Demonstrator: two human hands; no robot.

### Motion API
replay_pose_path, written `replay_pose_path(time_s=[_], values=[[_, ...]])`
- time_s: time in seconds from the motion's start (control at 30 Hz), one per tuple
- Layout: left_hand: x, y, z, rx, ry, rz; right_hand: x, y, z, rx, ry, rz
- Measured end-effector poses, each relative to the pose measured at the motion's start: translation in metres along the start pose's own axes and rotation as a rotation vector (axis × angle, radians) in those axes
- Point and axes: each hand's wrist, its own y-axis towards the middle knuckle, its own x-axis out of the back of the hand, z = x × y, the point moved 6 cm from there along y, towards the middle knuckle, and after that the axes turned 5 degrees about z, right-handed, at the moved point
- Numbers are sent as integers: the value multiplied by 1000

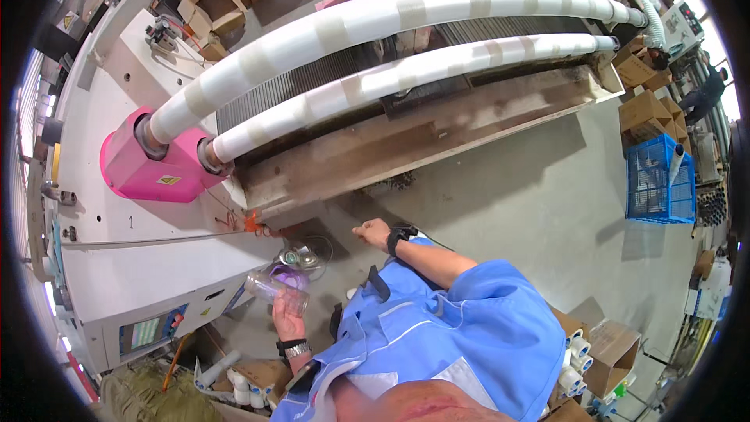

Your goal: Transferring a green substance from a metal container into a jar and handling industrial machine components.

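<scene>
Low and left of center in the head view, the person's left hand [289, 305] is wrapping its fingers around a clear, see-through cylindrical container [262, 287], which is lying tilted across the grip and sticking out past the fingers on the left side. Can't tell if it's plastic or glass, sorry. That wrist is wearing a black band [291, 346] plus a metal watch [298, 352].

Ahead and to the right of it, the right hand [374, 234] is hanging apart from everything else, over the floor, with its fingers looking curled in. Can't tell whether it's pinching anything small. A chunky black wristband [400, 239] is sitting behind it.

Just beyond the left hand, a shiny purple item [292, 277] is showing up behind the container, and further out an orange clip-like piece [251, 223] is hanging by the machine edge. Left of that hand, a white boxy cabinet [148, 281] is standing with a screen [145, 332] on its face. Out past both hands, a long beige trough [469, 121] is running below two white rollers with tan bands [328, 99], and these are plugging into a bright pink angular housing [156, 172]. Well off to the right hand's right, a blue plastic crate [660, 199] is sitting on the floor.
</scene>
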Motion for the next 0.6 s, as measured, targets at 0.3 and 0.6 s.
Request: replay_pose_path(time_s=[0.3, 0.6], values=[[-47, -10, 31, 82, 40, 4, 36, 27, -89, -220, -56, 45], [54, -4, 96, 148, -78, -160, 13, 94, -186, -188, -305, 119]])
